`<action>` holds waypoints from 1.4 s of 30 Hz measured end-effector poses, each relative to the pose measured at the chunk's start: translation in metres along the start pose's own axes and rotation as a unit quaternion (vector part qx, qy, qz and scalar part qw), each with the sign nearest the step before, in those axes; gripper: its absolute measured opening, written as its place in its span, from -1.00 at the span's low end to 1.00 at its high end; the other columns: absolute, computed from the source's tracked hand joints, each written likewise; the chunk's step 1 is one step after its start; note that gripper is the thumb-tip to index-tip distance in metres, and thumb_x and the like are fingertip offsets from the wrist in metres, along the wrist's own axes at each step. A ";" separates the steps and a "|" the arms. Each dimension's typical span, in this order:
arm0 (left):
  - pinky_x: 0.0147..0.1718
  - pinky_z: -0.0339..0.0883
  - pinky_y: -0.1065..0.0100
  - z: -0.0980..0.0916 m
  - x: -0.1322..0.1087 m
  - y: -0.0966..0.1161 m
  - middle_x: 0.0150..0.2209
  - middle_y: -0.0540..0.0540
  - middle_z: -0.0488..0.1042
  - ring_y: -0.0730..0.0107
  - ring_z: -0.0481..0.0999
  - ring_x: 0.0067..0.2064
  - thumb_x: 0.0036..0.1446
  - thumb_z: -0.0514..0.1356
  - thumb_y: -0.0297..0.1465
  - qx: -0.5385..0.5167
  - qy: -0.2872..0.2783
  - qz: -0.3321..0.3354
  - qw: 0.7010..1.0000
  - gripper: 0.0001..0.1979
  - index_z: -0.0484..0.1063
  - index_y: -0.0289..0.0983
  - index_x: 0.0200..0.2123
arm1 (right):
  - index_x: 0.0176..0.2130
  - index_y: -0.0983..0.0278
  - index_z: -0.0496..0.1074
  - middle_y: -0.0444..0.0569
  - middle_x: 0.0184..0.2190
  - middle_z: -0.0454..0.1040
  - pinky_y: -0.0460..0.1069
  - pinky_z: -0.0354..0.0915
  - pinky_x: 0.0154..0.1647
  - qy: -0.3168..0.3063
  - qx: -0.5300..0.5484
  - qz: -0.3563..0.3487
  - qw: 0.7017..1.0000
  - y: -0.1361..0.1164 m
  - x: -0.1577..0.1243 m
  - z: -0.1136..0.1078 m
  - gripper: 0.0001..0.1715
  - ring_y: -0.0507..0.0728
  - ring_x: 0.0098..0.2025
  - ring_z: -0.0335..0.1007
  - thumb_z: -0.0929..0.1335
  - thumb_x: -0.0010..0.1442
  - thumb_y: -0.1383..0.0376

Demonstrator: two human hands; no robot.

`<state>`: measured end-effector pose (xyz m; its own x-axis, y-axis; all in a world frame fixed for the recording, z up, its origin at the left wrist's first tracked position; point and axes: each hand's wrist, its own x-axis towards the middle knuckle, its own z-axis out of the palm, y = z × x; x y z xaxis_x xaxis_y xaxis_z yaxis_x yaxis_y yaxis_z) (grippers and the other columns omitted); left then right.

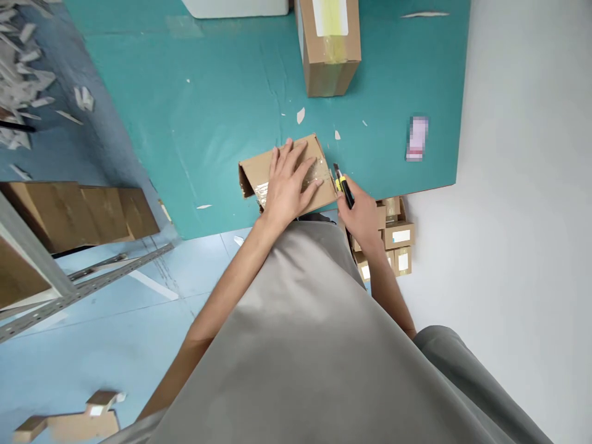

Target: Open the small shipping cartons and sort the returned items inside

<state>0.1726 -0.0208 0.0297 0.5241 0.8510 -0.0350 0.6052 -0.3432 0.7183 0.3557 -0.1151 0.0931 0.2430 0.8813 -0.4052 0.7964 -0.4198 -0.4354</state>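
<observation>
A small brown cardboard box lies at the near edge of the green table, its left end open and clear tape stuck across it. My left hand rests flat on top of this box with the fingers spread. At the box's right end, my right hand grips a yellow and black box cutter. The cutter's tip points up and away from me, close beside the box's right edge. Whether the blade touches the cardboard I cannot tell.
A taller taped carton stands at the back of the green table, beside a white object. Paper scraps and a blurred pink item lie on the table. Small boxes are stacked below its right side; a metal rack stands left.
</observation>
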 end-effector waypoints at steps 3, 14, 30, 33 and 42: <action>0.67 -0.26 -0.46 0.004 0.001 -0.002 0.64 -0.10 0.26 -0.21 0.01 0.73 0.44 0.29 0.08 0.005 0.003 -0.010 1.000 -0.37 0.42 0.12 0.48 | 0.62 0.28 0.28 0.25 0.36 0.61 0.20 0.47 0.31 -0.039 -0.028 -0.009 0.999 -0.003 0.004 -0.006 -0.27 0.37 0.30 0.60 0.15 0.62 0.17; 0.68 -0.30 -0.43 0.000 0.005 -0.002 0.66 -0.09 0.22 -0.21 -0.02 0.73 0.45 0.29 0.06 -0.004 -0.005 -0.024 1.000 -0.37 0.43 0.11 0.50 | 0.67 0.25 0.18 0.22 0.19 0.72 0.20 0.49 0.22 -0.120 -0.115 0.001 0.986 -0.022 0.036 -0.027 -0.25 0.43 0.19 0.67 0.14 0.66 0.14; 0.69 -0.36 -0.36 0.002 0.009 -0.006 0.67 -0.11 0.21 -0.15 -0.03 0.74 0.49 0.24 -0.03 -0.036 -0.009 -0.019 0.999 -0.37 0.39 0.04 0.54 | 0.65 0.38 0.16 0.34 0.12 0.73 0.20 0.53 0.15 -0.178 -0.180 0.070 0.965 -0.057 -0.002 -0.039 -0.27 0.40 0.10 0.72 0.16 0.64 0.28; 0.69 -0.35 -0.37 0.002 0.009 -0.005 0.66 -0.10 0.22 -0.16 -0.03 0.74 0.46 0.26 -0.01 -0.042 -0.007 -0.018 0.999 -0.33 0.37 0.07 0.56 | 0.69 0.32 0.07 0.36 0.27 0.65 0.22 0.52 0.19 -0.138 -0.166 0.046 0.975 -0.061 0.010 -0.035 -0.23 0.43 0.15 0.69 0.15 0.66 0.18; 0.70 -0.33 -0.34 0.007 0.010 -0.010 0.66 -0.11 0.22 -0.15 -0.03 0.74 0.47 0.26 0.02 -0.049 -0.006 -0.004 0.999 -0.29 0.31 0.07 0.59 | 0.64 0.40 0.19 0.37 0.09 0.74 0.20 0.50 0.15 -0.133 -0.191 0.099 0.968 -0.063 0.013 -0.019 -0.29 0.44 0.11 0.73 0.17 0.65 0.28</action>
<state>0.1755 -0.0117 0.0172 0.5262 0.8490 -0.0485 0.5477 -0.2947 0.7830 0.3194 -0.0725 0.1309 0.3014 0.6833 -0.6650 0.9074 -0.4198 -0.0201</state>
